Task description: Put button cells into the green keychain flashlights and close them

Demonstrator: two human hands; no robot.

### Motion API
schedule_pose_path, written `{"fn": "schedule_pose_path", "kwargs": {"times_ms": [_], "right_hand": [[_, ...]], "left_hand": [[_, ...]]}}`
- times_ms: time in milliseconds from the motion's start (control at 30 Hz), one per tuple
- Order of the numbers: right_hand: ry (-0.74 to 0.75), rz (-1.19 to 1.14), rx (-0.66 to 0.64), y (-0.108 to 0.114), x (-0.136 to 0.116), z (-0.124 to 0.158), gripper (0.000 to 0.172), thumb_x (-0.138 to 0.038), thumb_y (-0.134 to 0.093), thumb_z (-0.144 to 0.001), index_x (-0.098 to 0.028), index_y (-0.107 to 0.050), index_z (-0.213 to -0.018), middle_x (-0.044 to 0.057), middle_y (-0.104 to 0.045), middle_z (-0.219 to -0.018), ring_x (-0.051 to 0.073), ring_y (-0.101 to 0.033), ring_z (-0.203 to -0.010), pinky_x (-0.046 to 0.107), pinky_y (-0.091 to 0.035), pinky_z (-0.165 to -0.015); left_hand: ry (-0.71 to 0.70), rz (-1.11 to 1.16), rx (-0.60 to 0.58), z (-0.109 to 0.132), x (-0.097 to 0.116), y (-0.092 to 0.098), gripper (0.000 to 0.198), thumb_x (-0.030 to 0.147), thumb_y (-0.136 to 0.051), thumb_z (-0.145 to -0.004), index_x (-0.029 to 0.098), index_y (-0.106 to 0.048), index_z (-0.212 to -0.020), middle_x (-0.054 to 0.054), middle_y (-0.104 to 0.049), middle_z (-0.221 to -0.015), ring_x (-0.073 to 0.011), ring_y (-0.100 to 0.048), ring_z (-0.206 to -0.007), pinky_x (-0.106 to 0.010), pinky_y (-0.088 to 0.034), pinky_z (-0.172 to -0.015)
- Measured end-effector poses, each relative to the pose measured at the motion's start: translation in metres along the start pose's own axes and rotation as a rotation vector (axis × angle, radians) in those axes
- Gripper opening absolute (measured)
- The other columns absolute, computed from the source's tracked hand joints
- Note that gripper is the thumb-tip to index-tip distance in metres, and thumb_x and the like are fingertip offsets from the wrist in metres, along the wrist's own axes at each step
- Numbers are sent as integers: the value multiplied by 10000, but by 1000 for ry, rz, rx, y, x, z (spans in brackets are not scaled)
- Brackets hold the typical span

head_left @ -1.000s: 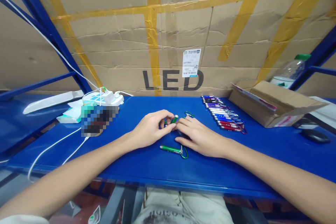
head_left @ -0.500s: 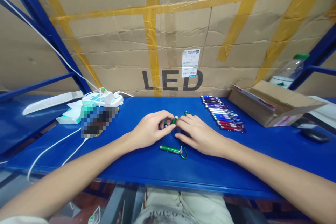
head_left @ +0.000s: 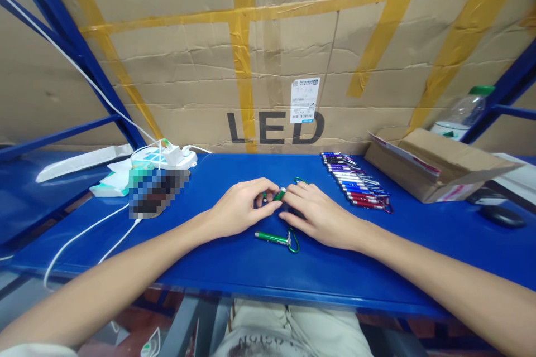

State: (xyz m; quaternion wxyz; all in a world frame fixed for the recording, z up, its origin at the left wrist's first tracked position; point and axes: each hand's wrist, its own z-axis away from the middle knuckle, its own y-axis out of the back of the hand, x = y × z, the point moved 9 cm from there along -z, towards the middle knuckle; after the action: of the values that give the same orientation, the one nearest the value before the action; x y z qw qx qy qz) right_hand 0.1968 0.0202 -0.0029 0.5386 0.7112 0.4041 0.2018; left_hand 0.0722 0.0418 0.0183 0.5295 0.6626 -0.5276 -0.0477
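Note:
My left hand [head_left: 240,206] and my right hand [head_left: 316,213] meet at the middle of the blue table [head_left: 234,259]. Between their fingertips is a small green keychain flashlight [head_left: 279,194]; both hands pinch it, fingers curled. A green carabiner [head_left: 300,181] shows just behind my right hand. A second green flashlight with a carabiner [head_left: 276,239] lies loose on the table in front of my right thumb.
A row of several purple, blue, white and red flashlights [head_left: 355,181] lies at the right. An open cardboard box [head_left: 435,164] stands beyond it, with a plastic bottle [head_left: 463,114] behind. A power strip with white cables [head_left: 165,156] and a pixelated object [head_left: 154,192] sit at the left.
Both hands have stayed in place; the fingers have shifted slightly on the green flashlight, whose tip now shows a little more between them.

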Motion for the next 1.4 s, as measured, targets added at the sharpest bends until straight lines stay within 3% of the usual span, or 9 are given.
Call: {"fn": "schedule_pose_path", "kwargs": {"times_ms": [733,1200,1400], "right_hand": [[-20,-27,22,4,2,0,216,-334,-482,-1143,-204,-654,-1126,112,-688,-1116,272,-586,-1020,460,-437,-964],[-3,1,65,9,-1,-1,308,-270,-422,-1158,-192,-693,-1035,102,-688,-1067,250,-543,-961,408,-404,-845],[-59,-32,154,17,4,0,292,-250,-408,-1149,-201,-682,-1240,104,-701,-1059,264,-581,-969,433,-438,-882]], "left_hand": [[-55,30,5,2,6,2,184,312,-666,-1052,190,-685,-1188,-10,-692,-952,-125,-606,-741,-258,-500,-715],[-55,60,-18,1,8,1,201,335,-659,-1062,191,-695,-1199,-14,-693,-975,-119,-599,-738,-258,-511,-722],[-46,37,11,0,7,5,210,314,-655,-1054,191,-702,-1217,-12,-689,-961,-122,-604,-732,-257,-502,-710]]}}
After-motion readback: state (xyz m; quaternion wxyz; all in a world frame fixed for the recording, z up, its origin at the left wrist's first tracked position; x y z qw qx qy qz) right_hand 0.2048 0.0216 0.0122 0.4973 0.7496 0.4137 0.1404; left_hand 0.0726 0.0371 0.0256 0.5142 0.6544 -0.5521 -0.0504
